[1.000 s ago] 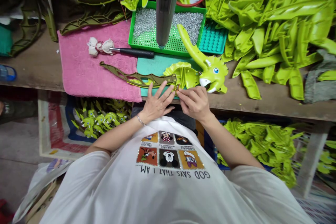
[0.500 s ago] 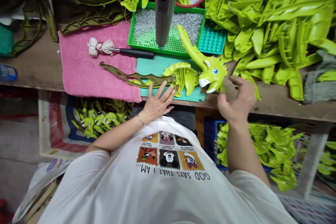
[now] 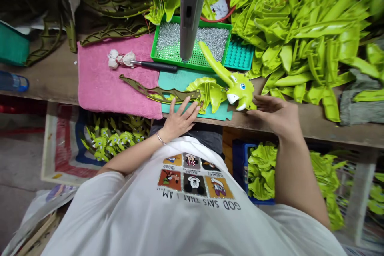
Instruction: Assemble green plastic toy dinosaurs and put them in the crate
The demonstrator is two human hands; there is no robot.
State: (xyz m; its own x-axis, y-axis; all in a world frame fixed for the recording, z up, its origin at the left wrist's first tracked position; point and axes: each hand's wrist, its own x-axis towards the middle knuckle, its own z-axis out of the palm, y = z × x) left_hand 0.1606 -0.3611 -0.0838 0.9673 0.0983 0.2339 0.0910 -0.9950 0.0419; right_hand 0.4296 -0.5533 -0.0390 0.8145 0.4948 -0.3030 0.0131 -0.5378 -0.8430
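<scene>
On a teal mat (image 3: 177,80) lies a green toy shell (image 3: 213,95) with a dark olive curved strip (image 3: 141,88) running left from it. My left hand (image 3: 179,122) has its fingers spread, their tips at the strip's right end and the shell's lower edge. A green horned dinosaur head (image 3: 241,88) with a blue eye lies against the shell's right side. My right hand (image 3: 277,114) is just right of the head, fingers apart and pointing at its jaw, nothing seen between them.
A grey upright tool (image 3: 192,20) hangs before a green tray (image 3: 168,54) of screws. A black-handled tool (image 3: 159,66) lies on a pink towel (image 3: 99,76). Green parts (image 3: 315,48) are heaped right; blue crate (image 3: 246,168) below.
The camera view has shifted slightly. My right hand has moved a little right and its fingers have straightened toward the head. My left hand stays at the strip and shell.
</scene>
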